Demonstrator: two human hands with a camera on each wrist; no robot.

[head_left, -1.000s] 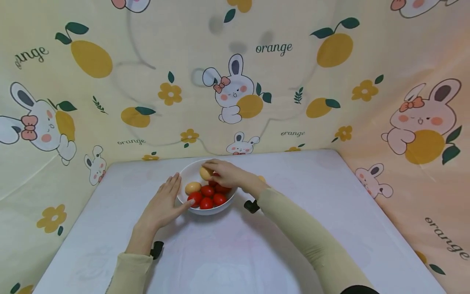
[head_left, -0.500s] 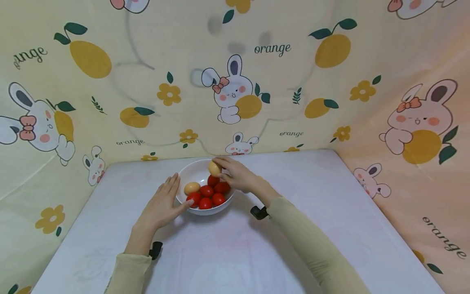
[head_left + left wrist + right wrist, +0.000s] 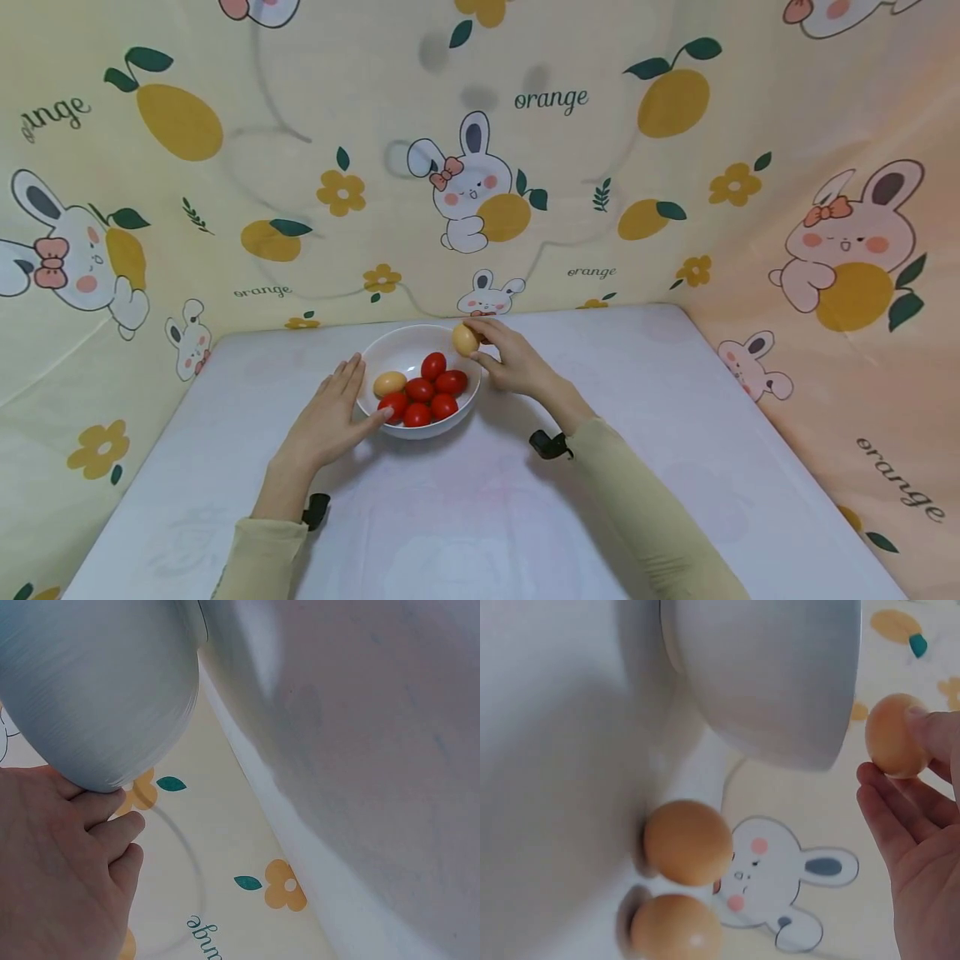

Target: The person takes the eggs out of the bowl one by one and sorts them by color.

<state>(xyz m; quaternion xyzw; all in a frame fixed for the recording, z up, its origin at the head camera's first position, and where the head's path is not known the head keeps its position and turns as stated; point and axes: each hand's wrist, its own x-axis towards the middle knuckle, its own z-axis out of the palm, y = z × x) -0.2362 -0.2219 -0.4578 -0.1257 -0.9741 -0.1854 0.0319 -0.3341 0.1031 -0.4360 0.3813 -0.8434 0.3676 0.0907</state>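
A white bowl (image 3: 396,346) holds several small red tomatoes (image 3: 419,390) and one tan egg (image 3: 389,384). My left hand (image 3: 326,425) lies against the bowl's left side with straight fingers, its thumb at the front rim. Above the right part of the rim, my right hand (image 3: 517,362) pinches another egg (image 3: 465,340) between thumb and fingers. From the right wrist this held egg (image 3: 892,742) appears just beyond the bowl's edge, apart from it. The left wrist view shows fingertips (image 3: 112,796) touching the bowl's outer wall (image 3: 97,682).
Two more eggs, one nearer the bowl (image 3: 688,841) and one farther off (image 3: 676,928), lie on the table beside it; the right hand hides them in the head view. The white table (image 3: 465,517) ends at a patterned cloth backdrop (image 3: 337,275).
My right hand has moved right with the egg, from over the bowl's inside to its right rim, uncovering the tomatoes at the back. My left hand stays at the bowl.
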